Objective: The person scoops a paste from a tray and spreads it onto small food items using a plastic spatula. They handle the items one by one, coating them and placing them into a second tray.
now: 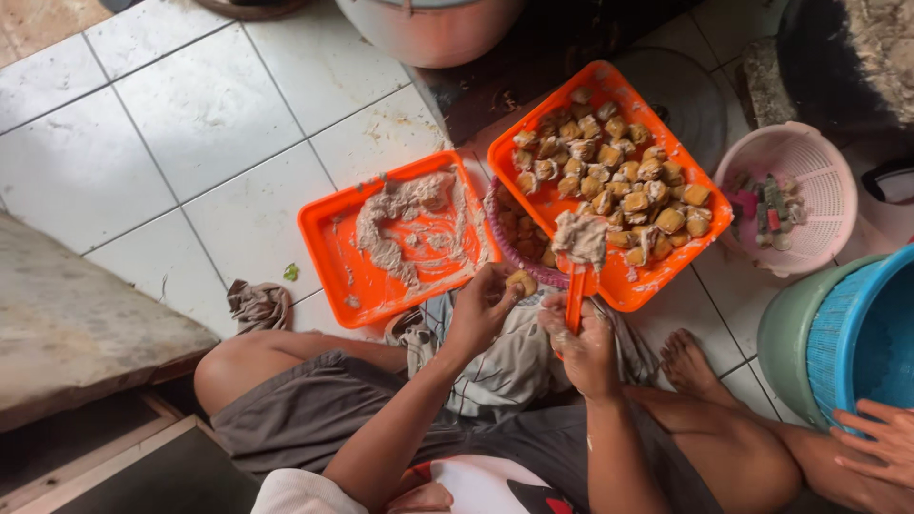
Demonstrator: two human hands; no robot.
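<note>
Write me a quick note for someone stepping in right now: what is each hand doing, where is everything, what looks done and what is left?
Left hand: holds one fried tofu puff over the lap.
Right hand: grips an orange spatula loaded with pale paste.
Left orange tray: smeared paste, mostly scraped off.
Right orange tray: piled with puffs; many show paste, so they look filled.
Purple basket between the trays: more puffs, seemingly unfilled.
Left: the puff in hand, plus the basket's puffs.

My 1 head camera looked almost straight down from close above my lap, facing the tiled floor point(190, 124) before me.
</note>
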